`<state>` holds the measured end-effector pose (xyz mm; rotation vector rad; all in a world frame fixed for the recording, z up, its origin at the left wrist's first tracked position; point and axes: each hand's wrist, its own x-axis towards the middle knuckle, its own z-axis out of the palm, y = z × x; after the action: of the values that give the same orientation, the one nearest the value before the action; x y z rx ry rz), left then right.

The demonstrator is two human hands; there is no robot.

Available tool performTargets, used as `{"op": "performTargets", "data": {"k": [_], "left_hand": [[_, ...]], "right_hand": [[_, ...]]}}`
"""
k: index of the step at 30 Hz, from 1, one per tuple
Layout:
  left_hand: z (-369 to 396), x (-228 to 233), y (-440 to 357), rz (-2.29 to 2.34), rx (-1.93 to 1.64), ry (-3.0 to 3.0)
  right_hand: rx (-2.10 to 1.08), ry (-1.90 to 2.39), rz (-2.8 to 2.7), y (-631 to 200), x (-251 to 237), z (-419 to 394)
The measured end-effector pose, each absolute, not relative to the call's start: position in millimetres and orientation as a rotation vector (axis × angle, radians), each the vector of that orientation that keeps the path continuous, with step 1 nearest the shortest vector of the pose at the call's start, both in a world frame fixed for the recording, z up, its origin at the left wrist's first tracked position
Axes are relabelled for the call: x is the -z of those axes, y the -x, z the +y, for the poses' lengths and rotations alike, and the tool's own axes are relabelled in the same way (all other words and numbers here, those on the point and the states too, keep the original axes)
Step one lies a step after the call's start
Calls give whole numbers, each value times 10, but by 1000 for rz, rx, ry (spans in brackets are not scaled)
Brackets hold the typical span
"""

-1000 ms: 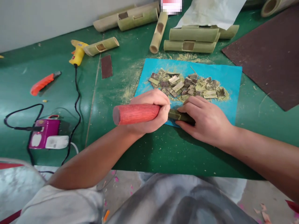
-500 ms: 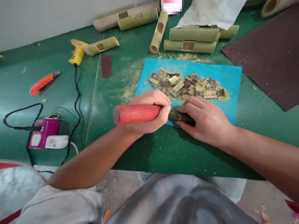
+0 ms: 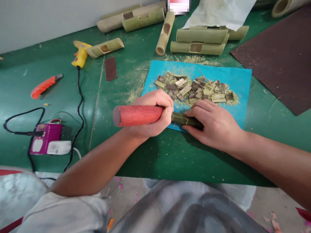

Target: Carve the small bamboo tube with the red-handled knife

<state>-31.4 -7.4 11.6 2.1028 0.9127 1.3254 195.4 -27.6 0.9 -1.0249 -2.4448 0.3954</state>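
In the middle, my left hand (image 3: 155, 119) is wrapped round a thick red wooden handle (image 3: 138, 115), whose flat end points left. Whatever the handle carries at its other end is hidden by my fist. Just right of that fist, a dark green bamboo piece (image 3: 179, 118) lies across the near edge of the blue sheet (image 3: 239, 113). My right hand (image 3: 212, 123) grips the bamboo piece from above, thumb on the near side and fingers on the far side. Beyond both hands, a heap of bamboo chips (image 3: 186, 90) and pale shavings covers part of the sheet.
Several cut bamboo tubes (image 3: 201, 36) lie at the back. Toward the left are a yellow glue gun (image 3: 81, 55), an orange cutter (image 3: 43, 87), a purple power box (image 3: 47, 137) and black cables. A brown board (image 3: 279, 58) rests at the right.
My left hand and the red handle have shifted slightly left and up, baring more of the bamboo piece between my hands. My right hand looks still.
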Motion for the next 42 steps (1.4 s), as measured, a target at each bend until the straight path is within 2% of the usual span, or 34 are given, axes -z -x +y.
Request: {"op": "performTargets", "data": {"k": [6, 13, 17, 27, 34, 37, 42], "left_hand": [[-96, -148, 279, 958, -1280, -2148], [-66, 51, 144, 1035, -1532, -2074], [61, 121, 60, 1087, -1523, -2046], [241, 167, -49, 1167, -1549, -1969], [218, 97, -65, 1119, -1685, -1679], [224, 30, -81, 1196, -1639, -1540], [213, 22, -66, 1177, -1556, -1686]], "right_hand": [[-363, 1067, -2442, -1937, -10, -275], [-224, 1138, -2410, -1865, 34, -322], [-199, 1148, -2384, -1838, 62, -286], [-337, 1122, -2429, -1842, 69, -161], [-379, 1096, -2414, -1867, 77, -127], [-379, 1123, -2430, -1872, 60, -133], [-323, 1121, -2466, -1885, 40, -157]]}}
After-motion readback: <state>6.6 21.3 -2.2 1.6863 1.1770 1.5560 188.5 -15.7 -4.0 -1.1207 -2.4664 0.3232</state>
